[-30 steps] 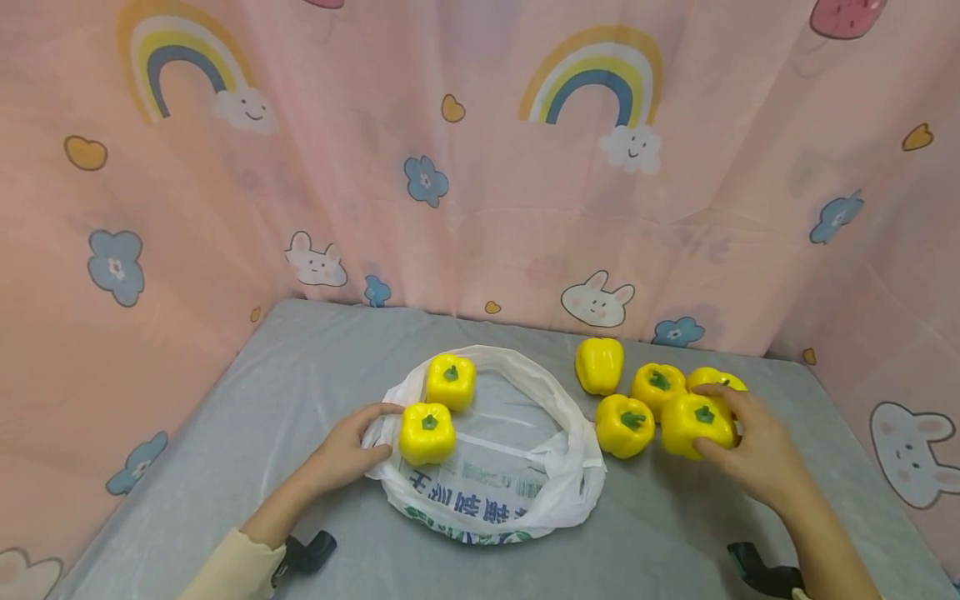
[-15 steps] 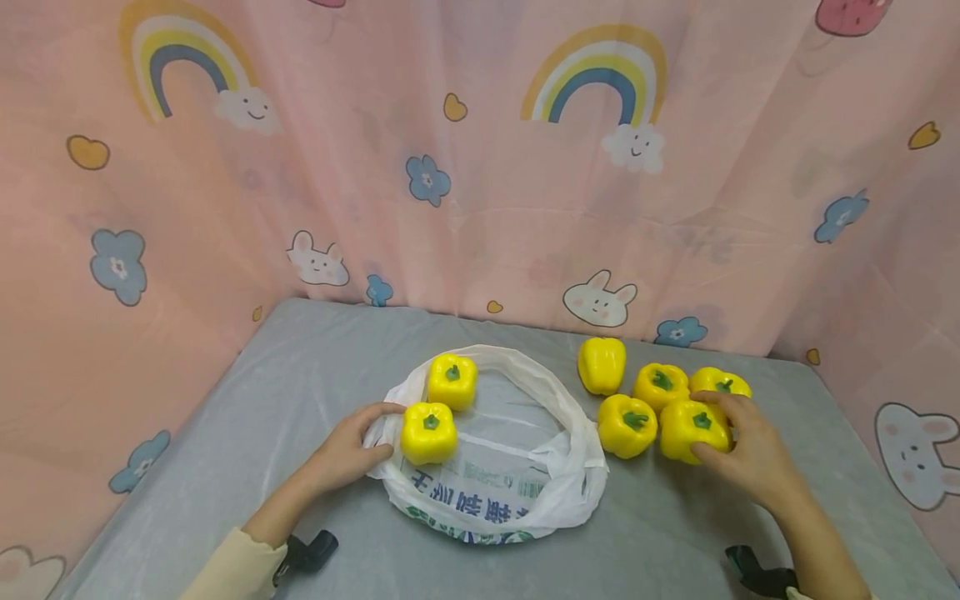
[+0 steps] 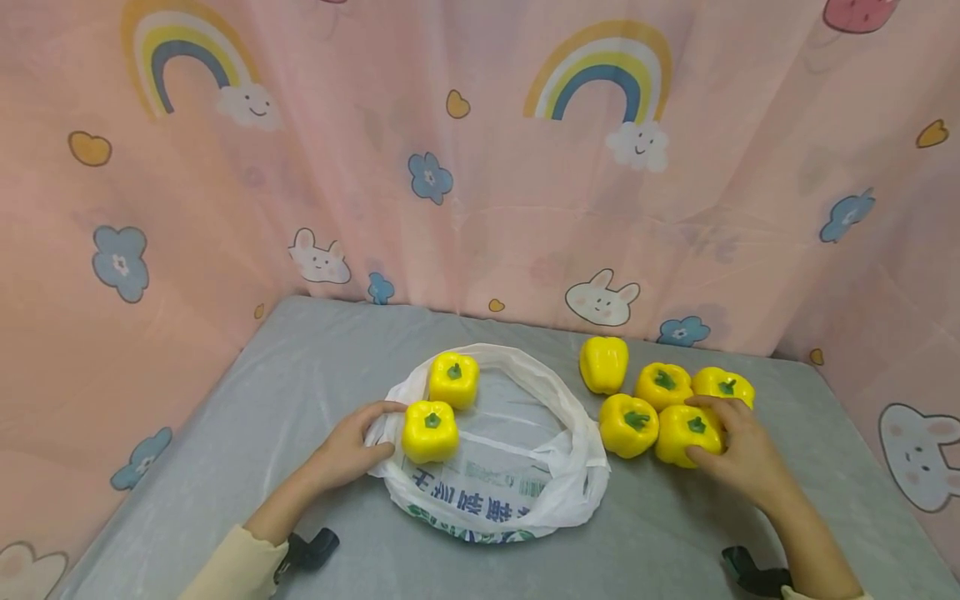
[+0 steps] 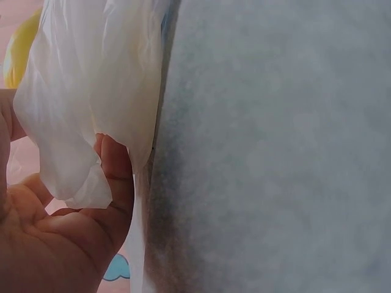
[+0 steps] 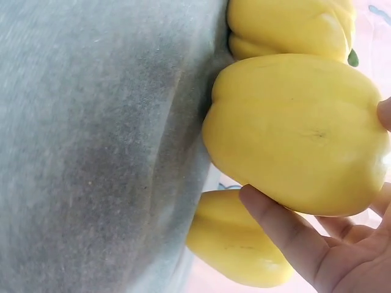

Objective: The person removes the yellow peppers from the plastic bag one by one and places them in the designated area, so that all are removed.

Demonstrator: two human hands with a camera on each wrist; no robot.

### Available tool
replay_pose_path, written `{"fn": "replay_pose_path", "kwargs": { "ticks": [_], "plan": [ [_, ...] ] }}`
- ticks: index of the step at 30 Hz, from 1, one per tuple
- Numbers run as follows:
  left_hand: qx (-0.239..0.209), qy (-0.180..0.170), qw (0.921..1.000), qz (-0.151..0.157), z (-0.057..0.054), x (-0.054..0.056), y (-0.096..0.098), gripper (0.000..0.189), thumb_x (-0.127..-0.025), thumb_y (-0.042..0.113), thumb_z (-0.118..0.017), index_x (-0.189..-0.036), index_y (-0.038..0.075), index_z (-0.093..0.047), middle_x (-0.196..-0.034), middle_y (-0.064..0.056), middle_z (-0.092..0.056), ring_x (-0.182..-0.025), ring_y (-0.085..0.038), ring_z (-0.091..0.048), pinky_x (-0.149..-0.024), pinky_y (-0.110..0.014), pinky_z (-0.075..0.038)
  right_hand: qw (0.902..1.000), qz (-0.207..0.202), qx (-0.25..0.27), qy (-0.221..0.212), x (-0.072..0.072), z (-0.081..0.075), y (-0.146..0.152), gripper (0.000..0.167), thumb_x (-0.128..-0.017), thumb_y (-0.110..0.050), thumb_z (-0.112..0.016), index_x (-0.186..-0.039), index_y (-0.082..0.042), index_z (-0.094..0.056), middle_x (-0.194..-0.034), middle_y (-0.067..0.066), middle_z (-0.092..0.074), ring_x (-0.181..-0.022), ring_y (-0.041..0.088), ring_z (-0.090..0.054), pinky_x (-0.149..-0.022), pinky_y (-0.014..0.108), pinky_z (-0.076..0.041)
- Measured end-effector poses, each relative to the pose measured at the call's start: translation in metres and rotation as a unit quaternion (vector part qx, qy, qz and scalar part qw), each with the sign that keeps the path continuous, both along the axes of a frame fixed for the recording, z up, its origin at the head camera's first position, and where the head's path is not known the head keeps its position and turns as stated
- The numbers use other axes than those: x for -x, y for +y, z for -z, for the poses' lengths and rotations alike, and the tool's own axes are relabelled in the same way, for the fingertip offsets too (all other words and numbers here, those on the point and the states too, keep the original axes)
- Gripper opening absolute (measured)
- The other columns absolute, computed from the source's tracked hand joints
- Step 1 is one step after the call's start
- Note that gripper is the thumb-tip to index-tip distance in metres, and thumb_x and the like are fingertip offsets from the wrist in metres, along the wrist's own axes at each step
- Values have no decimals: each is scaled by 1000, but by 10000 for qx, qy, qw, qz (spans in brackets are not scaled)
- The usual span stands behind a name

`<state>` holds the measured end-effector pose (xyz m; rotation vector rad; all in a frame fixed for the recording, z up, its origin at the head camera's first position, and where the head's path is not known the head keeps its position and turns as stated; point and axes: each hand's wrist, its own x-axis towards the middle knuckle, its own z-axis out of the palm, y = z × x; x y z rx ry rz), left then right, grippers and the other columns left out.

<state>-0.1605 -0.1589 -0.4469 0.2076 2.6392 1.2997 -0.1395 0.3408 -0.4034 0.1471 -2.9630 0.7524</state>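
Observation:
My left hand (image 3: 351,447) grips the left rim of a white plastic bag (image 3: 577,492), which lies on the table with its mouth spread wide. In the left wrist view, bunched bag film (image 4: 98,91) hangs between thumb and fingers. Two yellow bell peppers, a front one (image 3: 430,442) and a rear one (image 3: 454,392), stand at the left inside the bag, stems up. To the right, my right hand (image 3: 746,454) grips another yellow bell pepper (image 3: 675,437) between thumb and fingers. The right wrist view shows this pepper (image 5: 299,134) from the side, low at the tabletop.
Several more yellow bell peppers cluster near the right hand: one on its side (image 3: 603,365), one by the bag (image 3: 627,427), one behind (image 3: 663,385) and one at far right (image 3: 726,385). A grey cloth (image 3: 300,375) covers the table. A patterned pink curtain (image 3: 480,167) hangs behind.
My right hand has shifted slightly left and toward me with its bell pepper, uncovering more of the far-right pepper. The left hand keeps its hold on the bag.

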Motion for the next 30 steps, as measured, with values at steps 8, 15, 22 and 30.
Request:
{"fn": "replay_pose_path", "kwargs": {
  "ticks": [8, 15, 22, 30],
  "plan": [
    [-30, 8, 10000, 8, 1, 1, 0, 49, -84, 12, -62, -130, 26, -56, -145, -10, -48, -138, -35, -39, -111, -62, -28, 9998, 6, -109, -146, 0, 1, -1, 61, -75, -21, -72, -128, -2, -49, -126, 30, -45, -106, 46, -47, -87, 69, -39],
    [-64, 56, 10000, 17, 2, 1, -1, 49, -84, 11, -62, -130, 25, -56, -144, -10, -49, -138, -36, -40, -111, -61, -29, 9989, 64, -256, -379, 1, -1, -2, 67, -77, -25, -72, -133, 1, -45, -131, 33, -43, -113, 49, -43, -90, 72, -36],
    [-83, 275, 9995, 103, 1, 0, -2, 49, -83, 9, -62, -130, 22, -56, -141, -13, -51, -135, -37, -43, -110, -60, -32, 9989, 48, -343, -307, 0, -3, -2, 69, -77, -27, -72, -133, 2, -45, -133, 33, -45, -117, 49, -43, -93, 70, -35],
    [-114, 262, 9996, 77, -1, -1, -1, 50, -82, 7, -63, -130, 21, -57, -141, -12, -51, -135, -37, -42, -111, -60, -31, 9994, 54, -318, -100, -6, -6, -5, 62, -78, -25, -71, -130, 0, -49, -131, 33, -48, -117, 49, -44, -90, 70, -37]
  ]
}}
